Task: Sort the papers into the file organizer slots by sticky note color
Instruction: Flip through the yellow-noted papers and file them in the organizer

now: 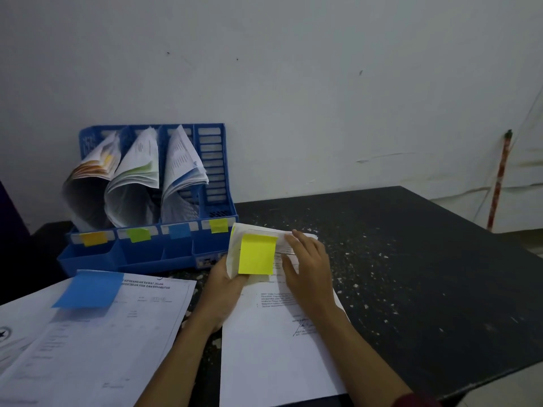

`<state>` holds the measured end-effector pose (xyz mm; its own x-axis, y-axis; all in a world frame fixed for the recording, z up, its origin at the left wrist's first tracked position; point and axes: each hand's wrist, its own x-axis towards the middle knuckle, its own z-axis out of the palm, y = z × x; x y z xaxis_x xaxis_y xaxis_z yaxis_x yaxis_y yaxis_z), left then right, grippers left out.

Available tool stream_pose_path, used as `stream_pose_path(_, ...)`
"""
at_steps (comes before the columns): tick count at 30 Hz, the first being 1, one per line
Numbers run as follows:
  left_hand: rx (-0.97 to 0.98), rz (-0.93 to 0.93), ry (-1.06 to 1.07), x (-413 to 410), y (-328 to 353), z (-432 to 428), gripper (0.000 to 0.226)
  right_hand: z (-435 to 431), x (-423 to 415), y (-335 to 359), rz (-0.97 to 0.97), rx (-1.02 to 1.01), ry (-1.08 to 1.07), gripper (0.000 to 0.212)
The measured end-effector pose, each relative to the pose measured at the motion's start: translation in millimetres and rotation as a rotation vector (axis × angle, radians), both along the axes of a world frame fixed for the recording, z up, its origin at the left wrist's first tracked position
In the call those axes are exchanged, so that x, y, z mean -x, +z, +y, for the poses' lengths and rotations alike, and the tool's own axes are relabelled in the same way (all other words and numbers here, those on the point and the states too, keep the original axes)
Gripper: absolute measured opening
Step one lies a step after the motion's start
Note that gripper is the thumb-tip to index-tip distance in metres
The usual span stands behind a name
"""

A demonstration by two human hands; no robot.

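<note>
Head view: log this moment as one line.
left hand: grips folded-over top of white paper sheet with yellow sticky note | right hand: presses same sheet | blue plastic file organizer: papers in orange, green, blue slots

Black tabletop (411,259) flecked with pale chips and scratches, scuffed white wall (293,83) behind it with a few dark specks, red stick (498,183) leaning against the wall at far right
</note>
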<state>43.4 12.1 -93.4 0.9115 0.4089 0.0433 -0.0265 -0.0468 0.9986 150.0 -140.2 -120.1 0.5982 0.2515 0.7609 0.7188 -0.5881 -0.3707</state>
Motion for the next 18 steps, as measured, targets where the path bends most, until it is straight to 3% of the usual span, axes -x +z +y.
stream_pose_path(6,0.119,-0.048,0.017,-3,1,-2,0.018,-1,0,3,-0.080,-0.072,-0.009,0.006)
stream_pose_path(9,0.231,-0.031,0.026,-2,7,-3,0.012,-1,-2,1,-0.044,-0.062,0.040,0.006)
stream_pose_path(13,0.395,-0.016,-0.021,-3,5,0,0.034,-1,0,3,0.004,-0.085,0.113,0.009)
stream_pose_path(16,0.440,0.006,-0.062,-3,5,1,0.059,-4,6,8,0.060,-0.108,0.164,0.012)
stream_pose_path(18,0.444,0.030,-0.068,-5,6,1,0.063,-7,9,12,0.099,-0.106,0.205,0.021)
